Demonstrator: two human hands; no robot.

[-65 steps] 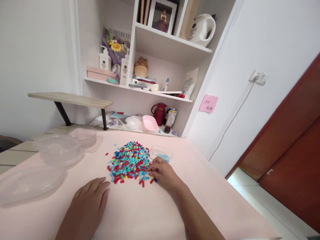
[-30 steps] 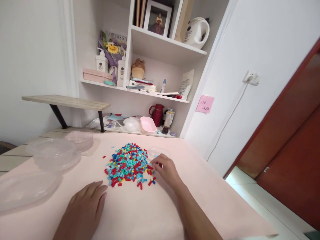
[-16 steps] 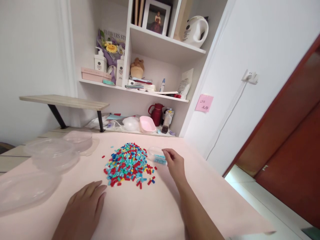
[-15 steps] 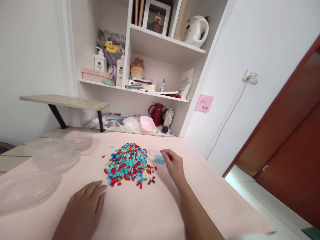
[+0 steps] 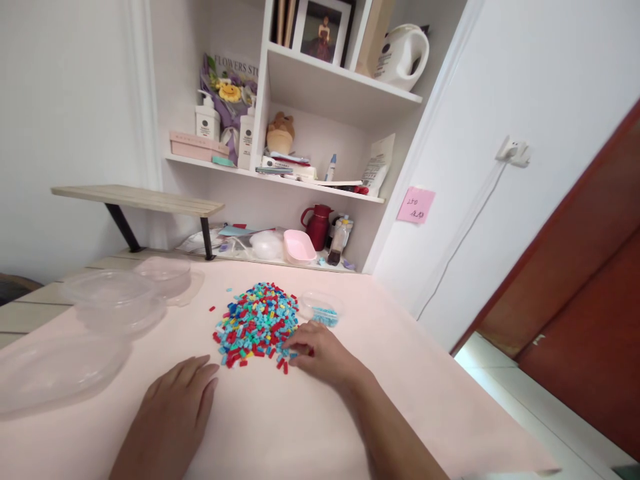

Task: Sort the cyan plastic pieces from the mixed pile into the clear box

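A heap of small toy bricks [image 5: 257, 320] in red, blue, turquoise and yellow lies in the middle of the table. At the heap's lower right edge is my right hand [image 5: 317, 350], thumb and fingers apart around some loose bricks; no brick shows in its grasp. Just beyond that hand stands a small clear plastic container [image 5: 306, 300] with light blue bricks [image 5: 325, 315] inside. My left hand [image 5: 183, 393] rests flat on the table, left of and nearer than the heap, fingers stretched out and holding nothing.
Clear plastic tubs [image 5: 117, 303] and a clear lid [image 5: 60, 373] stand on the left of the pink-covered table [image 5: 280, 420]. Behind are a wooden riser [image 5: 140, 199], a pink basket [image 5: 299, 248], a red jug [image 5: 317, 227] and a bottle [image 5: 339, 241].
My right hand has moved from the clear container towards me and left, to the heap's near right edge. The left hand stays in place. The view has shifted slightly.
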